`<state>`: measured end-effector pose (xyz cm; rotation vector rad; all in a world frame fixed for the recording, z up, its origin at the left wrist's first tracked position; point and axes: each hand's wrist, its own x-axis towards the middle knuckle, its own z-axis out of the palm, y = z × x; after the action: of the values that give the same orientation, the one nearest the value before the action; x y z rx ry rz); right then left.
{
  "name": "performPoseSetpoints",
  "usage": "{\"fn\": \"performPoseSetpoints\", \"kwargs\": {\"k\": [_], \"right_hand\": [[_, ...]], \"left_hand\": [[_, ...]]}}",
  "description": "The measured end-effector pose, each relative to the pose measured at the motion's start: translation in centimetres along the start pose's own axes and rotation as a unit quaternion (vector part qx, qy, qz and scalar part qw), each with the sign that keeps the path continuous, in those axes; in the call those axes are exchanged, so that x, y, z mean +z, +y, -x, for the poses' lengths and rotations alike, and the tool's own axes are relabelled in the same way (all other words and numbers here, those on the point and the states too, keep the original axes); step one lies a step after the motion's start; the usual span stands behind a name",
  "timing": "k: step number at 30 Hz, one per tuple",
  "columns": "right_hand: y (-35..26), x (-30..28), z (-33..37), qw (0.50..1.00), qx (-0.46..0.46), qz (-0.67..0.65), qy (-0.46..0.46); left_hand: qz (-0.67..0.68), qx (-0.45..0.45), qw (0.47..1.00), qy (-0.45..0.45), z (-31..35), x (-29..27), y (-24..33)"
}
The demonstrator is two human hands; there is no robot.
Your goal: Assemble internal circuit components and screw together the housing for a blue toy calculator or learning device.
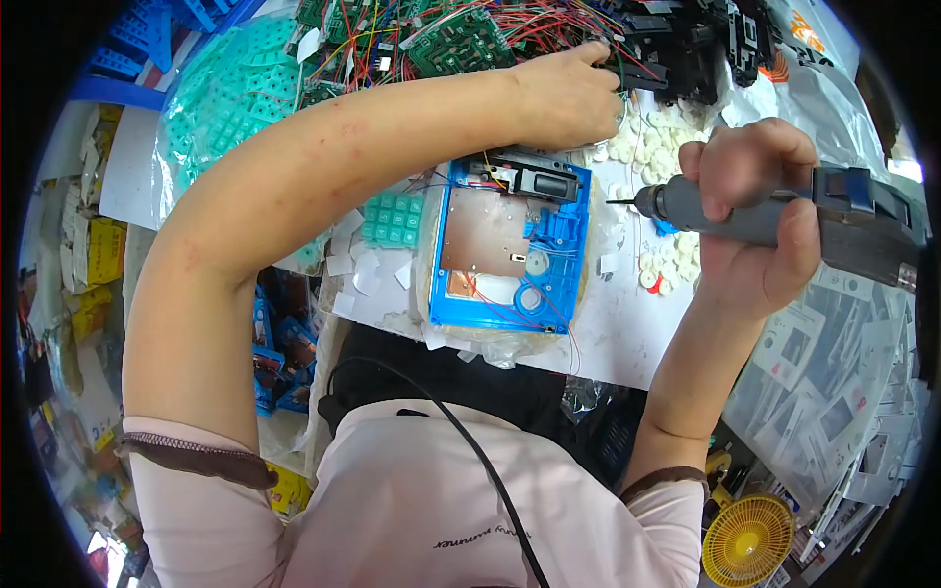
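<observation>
My right hand (750, 191) is wrapped round a grey electric screwdriver (676, 206), held level with its thin bit pointing left. Left of that bit lies an open blue plastic housing (451, 318) with a brown circuit board (480, 230), a black module (542, 184) along its top edge and thin red wires. My left hand (569, 96) reaches across above the housing, beside a heap of wires and black parts. Its fingers are curled downward, and whatever they hold or touch is hidden.
Green circuit boards (459, 44) with tangled wires and black plastic parts (676, 49) crowd the far side. Cream discs (662, 142) lie right of the housing. Teal keypads (392, 220) sit to the left. A bag of flat white parts (814, 363) and yellow fan (748, 539) are at right.
</observation>
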<state>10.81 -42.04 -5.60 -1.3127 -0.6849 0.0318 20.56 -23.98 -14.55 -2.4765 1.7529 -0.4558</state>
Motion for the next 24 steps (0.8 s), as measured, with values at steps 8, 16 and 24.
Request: {"fn": "performPoseSetpoints", "kwargs": {"k": [8, 16, 24], "right_hand": [[0.6, 1.7, -0.3, 0.99, -0.063, 0.07, 0.104], [-0.4, 3.2, 0.5, 0.997, -0.036, 0.024, 0.065], [-1.1, 5.2, 0.7, 0.996, -0.06, -0.06, -0.033]], "left_hand": [[0.015, -0.072, 0.991, 0.112, 0.2, -0.8, 0.2], [0.221, -0.178, 0.934, 0.217, 6.9, -7.5, 4.6], [0.32, -0.266, 0.879, 0.231, 9.7, -6.8, 9.7]]}}
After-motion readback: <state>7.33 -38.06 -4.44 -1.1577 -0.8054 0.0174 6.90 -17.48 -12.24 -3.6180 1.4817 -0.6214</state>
